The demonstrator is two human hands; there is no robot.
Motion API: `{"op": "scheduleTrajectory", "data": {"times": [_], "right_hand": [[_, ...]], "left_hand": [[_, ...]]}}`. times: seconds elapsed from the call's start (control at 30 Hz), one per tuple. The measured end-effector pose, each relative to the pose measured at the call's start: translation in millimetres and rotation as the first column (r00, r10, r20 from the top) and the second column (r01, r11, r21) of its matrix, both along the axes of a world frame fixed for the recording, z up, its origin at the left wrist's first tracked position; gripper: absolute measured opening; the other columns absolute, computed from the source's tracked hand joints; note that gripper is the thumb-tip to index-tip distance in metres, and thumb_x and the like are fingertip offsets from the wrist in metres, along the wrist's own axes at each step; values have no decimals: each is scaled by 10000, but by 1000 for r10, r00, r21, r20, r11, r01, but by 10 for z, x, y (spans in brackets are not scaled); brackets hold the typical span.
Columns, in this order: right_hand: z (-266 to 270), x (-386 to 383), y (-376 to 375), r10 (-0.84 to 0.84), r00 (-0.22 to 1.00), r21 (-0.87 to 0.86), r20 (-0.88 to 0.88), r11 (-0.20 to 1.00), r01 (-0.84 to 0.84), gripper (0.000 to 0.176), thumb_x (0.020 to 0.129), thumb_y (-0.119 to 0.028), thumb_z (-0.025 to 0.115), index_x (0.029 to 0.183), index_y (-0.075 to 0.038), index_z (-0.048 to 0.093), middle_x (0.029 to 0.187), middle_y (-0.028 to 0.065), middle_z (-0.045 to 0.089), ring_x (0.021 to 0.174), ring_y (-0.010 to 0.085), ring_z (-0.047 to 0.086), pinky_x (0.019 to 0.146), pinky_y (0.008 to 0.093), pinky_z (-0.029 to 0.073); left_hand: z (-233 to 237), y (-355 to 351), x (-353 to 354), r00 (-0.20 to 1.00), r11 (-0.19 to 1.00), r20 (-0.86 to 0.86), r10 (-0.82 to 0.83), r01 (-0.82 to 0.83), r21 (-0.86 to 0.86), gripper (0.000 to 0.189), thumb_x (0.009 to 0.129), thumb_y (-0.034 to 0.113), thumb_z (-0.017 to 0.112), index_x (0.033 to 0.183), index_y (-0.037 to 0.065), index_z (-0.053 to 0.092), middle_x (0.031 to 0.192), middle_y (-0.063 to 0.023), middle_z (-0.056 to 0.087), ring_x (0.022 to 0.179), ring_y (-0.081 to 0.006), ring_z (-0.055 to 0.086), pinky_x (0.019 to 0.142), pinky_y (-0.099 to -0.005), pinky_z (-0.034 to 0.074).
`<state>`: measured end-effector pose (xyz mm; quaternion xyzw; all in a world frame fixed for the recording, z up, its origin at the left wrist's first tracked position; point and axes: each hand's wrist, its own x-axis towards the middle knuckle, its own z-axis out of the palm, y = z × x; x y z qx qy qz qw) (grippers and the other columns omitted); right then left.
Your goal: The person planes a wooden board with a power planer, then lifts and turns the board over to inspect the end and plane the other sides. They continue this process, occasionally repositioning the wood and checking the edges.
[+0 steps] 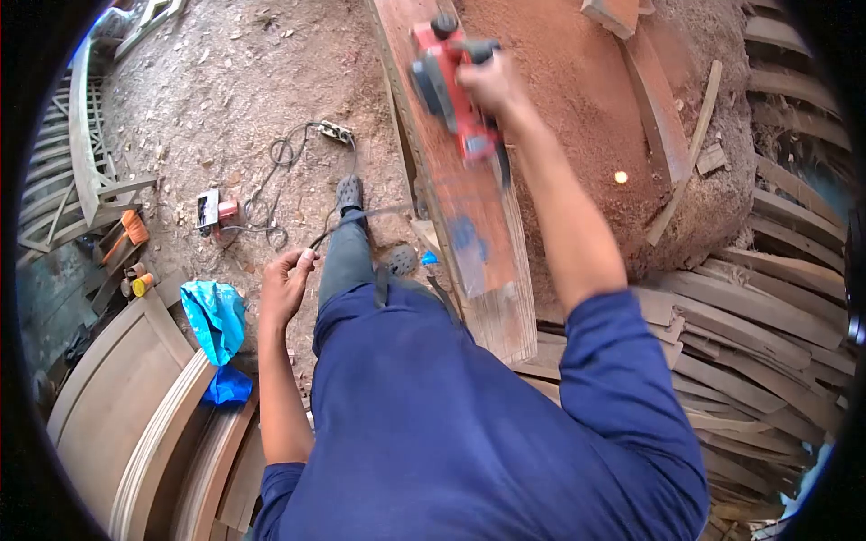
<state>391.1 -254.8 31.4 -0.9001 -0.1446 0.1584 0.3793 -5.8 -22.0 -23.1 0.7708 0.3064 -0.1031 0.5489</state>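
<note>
My right hand (494, 86) grips the rear handle of a red and black electric planer (451, 90), slightly blurred by motion. The planer sits on the upper part of a long reddish wooden plank (492, 261), which runs from the top of the view down beside my leg. Blue marks show on the plank's near half. Off to the left, my left hand (287, 279) pinches the black power cord (327, 236) between thumb and fingers. The cord passes over my leg toward the plank.
A second red power tool (216, 213) and a socket strip (336, 132) lie on the shaving-covered ground. Curved wooden pieces (758, 307) are stacked at right. At left stand a panelled wooden piece (126, 383) and a light-blue plastic bag (215, 316). Loose offcuts (654, 108) lie beyond the plank.
</note>
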Motion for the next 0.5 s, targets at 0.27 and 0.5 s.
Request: {"op": "scheduleTrajectory", "data": {"times": [0.27,0.5], "right_hand": [[612,-3391,-1686,-168,972,38,-165,984,177,421,790,-98,710,1186,12,617,959,175,697,913,281,691,844,376,536],[688,-3360,-1563,-224,964,-261,-140,948,183,619,772,-205,777,1270,88,554,1013,273,673,952,409,662,878,468,518]], "left_hand": [[237,-485,129,734,733,-12,-679,676,-76,294,923,315,699,976,31,755,975,-161,735,948,-300,692,855,-397,522],[235,-748,194,737,733,-38,-675,665,-143,319,954,332,659,1014,29,739,991,-171,726,952,-322,688,865,-402,521]]}}
